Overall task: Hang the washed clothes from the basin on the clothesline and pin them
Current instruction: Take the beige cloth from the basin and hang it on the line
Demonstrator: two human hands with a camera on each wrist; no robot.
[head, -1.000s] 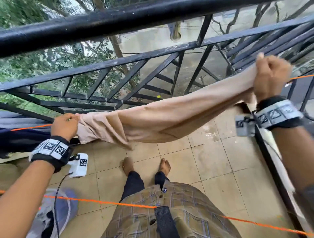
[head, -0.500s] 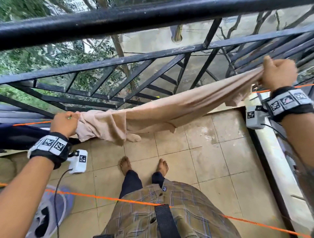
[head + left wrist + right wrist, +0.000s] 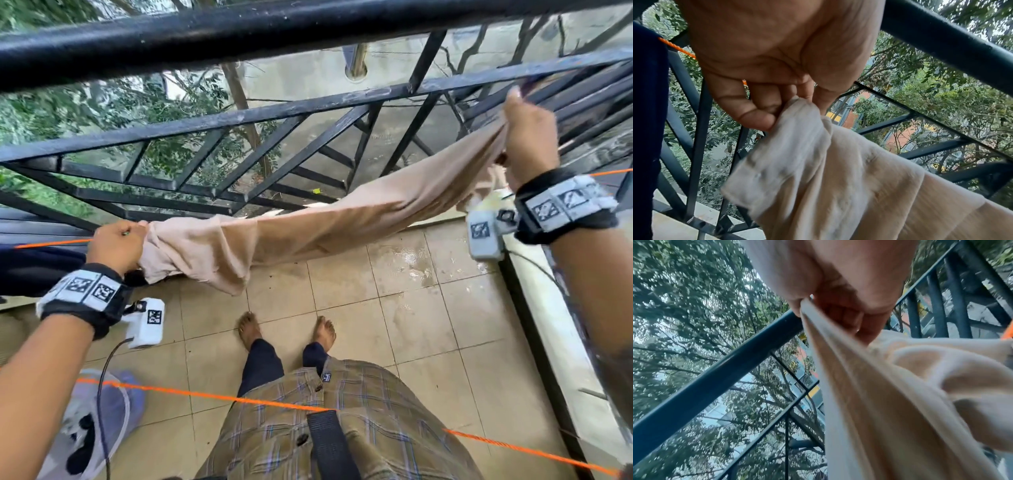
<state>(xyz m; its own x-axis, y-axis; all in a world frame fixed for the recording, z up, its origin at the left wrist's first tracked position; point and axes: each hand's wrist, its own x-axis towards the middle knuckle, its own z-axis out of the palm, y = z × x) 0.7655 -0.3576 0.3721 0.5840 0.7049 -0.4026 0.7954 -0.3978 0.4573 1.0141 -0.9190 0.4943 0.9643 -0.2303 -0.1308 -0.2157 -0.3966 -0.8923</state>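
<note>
Between the two hands, a beige cloth [image 3: 308,226] stretches in front of the black railing [image 3: 239,116], sagging in the middle above the tiled floor [image 3: 411,308]. Left hand [image 3: 116,245] low, at the far orange line [image 3: 51,243]; fingers curled, thumb [image 3: 748,113] and fingertips pinching a bunched corner of the cloth, which spills down and to the right from the pinch. Right hand [image 3: 529,137] held higher, fingers [image 3: 840,316] folded tight round the other end; cloth emerges from under the fist and runs taut down-left, with a loose fold hanging below the wrist. Cloth rides near the far line, but whether it lies over it cannot be told. Dark garment [image 3: 30,270] hangs on that line just left of the left hand. A second orange line [image 3: 205,397] crosses nearer the body. Basin [image 3: 92,428] on the floor at lower left, with clothes in it.
</note>
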